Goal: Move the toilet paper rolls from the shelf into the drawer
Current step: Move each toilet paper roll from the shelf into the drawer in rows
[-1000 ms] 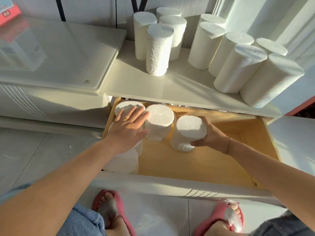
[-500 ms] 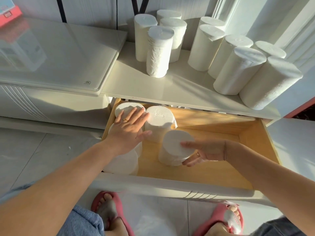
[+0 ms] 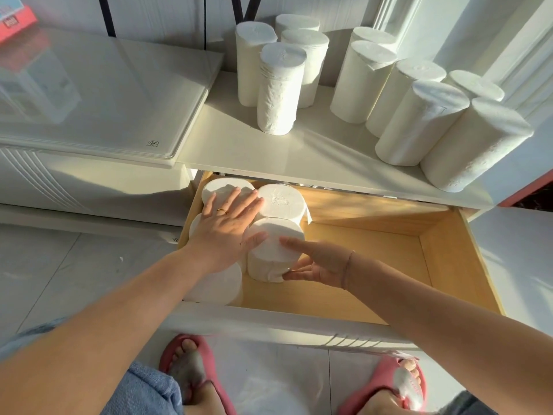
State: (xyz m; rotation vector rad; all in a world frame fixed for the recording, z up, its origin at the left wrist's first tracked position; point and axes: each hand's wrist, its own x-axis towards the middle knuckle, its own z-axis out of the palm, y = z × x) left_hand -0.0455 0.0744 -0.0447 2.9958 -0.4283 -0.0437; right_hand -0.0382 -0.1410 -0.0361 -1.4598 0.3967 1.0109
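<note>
Fingers (image 3: 294, 245) of the right hand (image 3: 321, 265) are spread around the roll (image 3: 273, 244), nudging it snug against its neighbours in the drawer (image 3: 443, 253); left hand (image 3: 227, 229) lies flat, fingers splayed, probably steadying them. Plenty wait on the shelf (image 3: 299, 148).

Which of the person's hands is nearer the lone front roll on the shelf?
Left. The left hand lies flat on drawer rolls, almost directly below that front roll; the right hand sits lower and further right.
</note>
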